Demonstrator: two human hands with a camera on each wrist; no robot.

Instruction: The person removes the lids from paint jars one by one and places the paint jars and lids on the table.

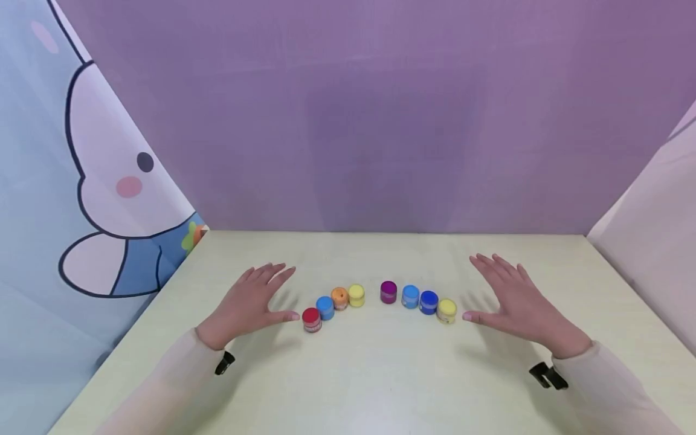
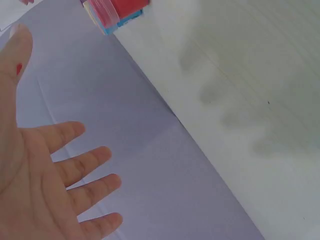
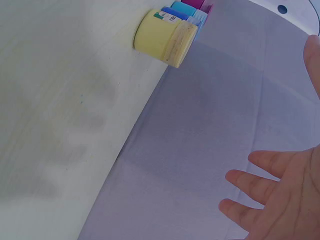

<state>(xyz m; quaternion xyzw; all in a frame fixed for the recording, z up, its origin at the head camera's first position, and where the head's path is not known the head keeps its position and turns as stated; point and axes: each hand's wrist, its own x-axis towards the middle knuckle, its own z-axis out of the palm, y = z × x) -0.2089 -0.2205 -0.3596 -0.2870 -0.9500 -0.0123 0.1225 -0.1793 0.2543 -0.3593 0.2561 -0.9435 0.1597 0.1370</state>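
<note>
Small round paint jars stand on the table in two short slanting groups. In the left group are a red jar, a light blue jar, an orange jar and a yellow jar. The right group has a purple jar, a light blue jar, a dark blue jar and a pale yellow jar. My left hand, fingers spread, hovers left of the red jar and holds nothing. Likewise spread and holding nothing, my right hand is nearest the pale yellow jar.
The pale wooden table meets a purple cloth backdrop at its far edge. A blue cloth with a cartoon figure hangs at the left, and a whitish cloth at the right. Black clips show near both sleeves.
</note>
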